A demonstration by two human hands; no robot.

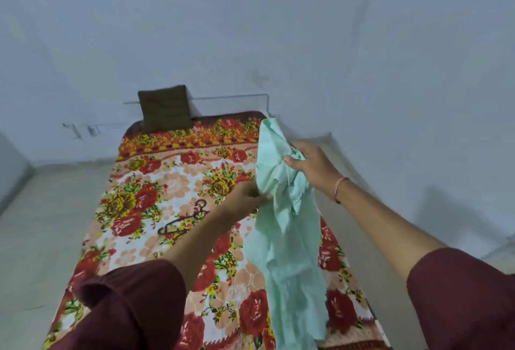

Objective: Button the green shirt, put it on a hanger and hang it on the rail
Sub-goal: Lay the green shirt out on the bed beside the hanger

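Both hands hold the green shirt (284, 238) up over the bed's right edge. The right hand (309, 166) grips the bunched upper cloth, and the left hand (248, 196) pinches the shirt's left edge just below. The crumpled shirt hangs down toward the near end of the floral bedspread (172, 166). A black hanger (181, 221) lies flat mid-bed, near the left forearm. A brown pillow (165, 108) stands at the far end.

Bedroom in a home. Single bed (359, 288) under a red-and-yellow floral blanket (156, 171); brown pillow (165, 108) propped upright against a thin metal headboard frame (237, 96). Bare pale walls (362, 43), light floor (41, 224) either side of the bed. Dark clothes hanger (184, 218) lying on the blanket.
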